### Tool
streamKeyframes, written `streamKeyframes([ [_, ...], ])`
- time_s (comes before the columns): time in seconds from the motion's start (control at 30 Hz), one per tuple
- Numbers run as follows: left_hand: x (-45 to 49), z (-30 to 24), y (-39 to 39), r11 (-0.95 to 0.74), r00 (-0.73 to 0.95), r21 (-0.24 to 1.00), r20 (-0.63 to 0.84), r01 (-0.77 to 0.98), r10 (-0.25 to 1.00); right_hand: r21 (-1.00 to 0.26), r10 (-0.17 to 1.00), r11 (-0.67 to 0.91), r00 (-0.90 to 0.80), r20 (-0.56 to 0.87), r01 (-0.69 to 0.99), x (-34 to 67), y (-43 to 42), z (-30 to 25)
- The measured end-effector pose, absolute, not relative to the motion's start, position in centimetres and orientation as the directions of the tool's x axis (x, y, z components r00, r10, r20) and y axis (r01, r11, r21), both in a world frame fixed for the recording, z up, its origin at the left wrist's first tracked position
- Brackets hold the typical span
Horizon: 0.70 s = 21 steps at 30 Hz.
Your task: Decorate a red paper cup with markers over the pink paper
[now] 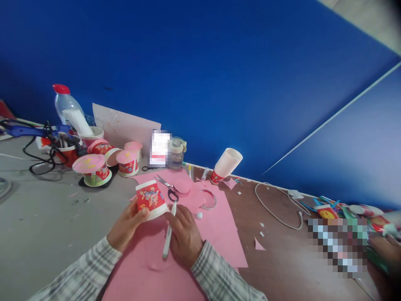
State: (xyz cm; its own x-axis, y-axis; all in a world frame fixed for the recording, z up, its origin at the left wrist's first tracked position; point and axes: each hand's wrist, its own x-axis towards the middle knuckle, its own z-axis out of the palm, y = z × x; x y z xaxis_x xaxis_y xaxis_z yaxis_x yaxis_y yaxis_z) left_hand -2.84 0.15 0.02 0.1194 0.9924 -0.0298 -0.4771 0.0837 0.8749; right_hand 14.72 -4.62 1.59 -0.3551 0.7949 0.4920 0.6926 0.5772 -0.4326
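Observation:
A red paper cup point(151, 199) with a printed picture is tilted in my left hand point(128, 223), whose thumb and fingers close around its side. Its white rim points down toward me. At the rim's right side are the fingertips of my right hand point(184, 234), which also grips a slim white marker point(167, 242) slanting along the fingers. Under both hands lie sheets of pink paper point(219, 234). Scissors point(167, 184) with dark handles rest just beyond the cup, beside a cut pink paper circle point(183, 185). A roll of tape point(209, 200) sits farther right.
Decorated cups with pink tops point(128, 161) stand at the left, near a red-capped bottle point(67, 102) and a blue glue gun point(28, 131). A cup stack point(228, 163) leans by the blue wall. A white cable point(266, 213) and another person's hand point(385, 246) are at right.

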Motion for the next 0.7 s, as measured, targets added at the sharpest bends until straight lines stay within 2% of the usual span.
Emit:
streamKeyframes([
  [0.1, -2.9, -0.1, 0.4, 0.022, 0.057, 0.914, 0.002, -0.404, 0.998, -0.401, 0.758, 0.643, -0.469, 0.452, 0.652, 14.5, -4.4, 2.2],
  [0.2, -2.9, -0.1, 0.5, 0.001, 0.056, 0.905, 0.025, -0.425, 0.998, -0.413, 0.761, 0.647, -0.512, 0.397, 0.641, 14.6, -4.1, 1.9],
  [0.4, -2.8, 0.4, 0.7, -0.030, 0.089, 0.912, 0.073, -0.408, 0.993, -0.391, 0.837, 0.532, -0.398, 0.376, 0.751, 15.2, -3.8, 0.5],
  [0.7, -2.8, -0.1, 0.8, -0.084, 0.164, 0.969, 0.124, -0.233, 0.979, -0.369, 0.853, 0.479, -0.322, 0.411, 0.796, 15.6, -3.8, -0.3],
])
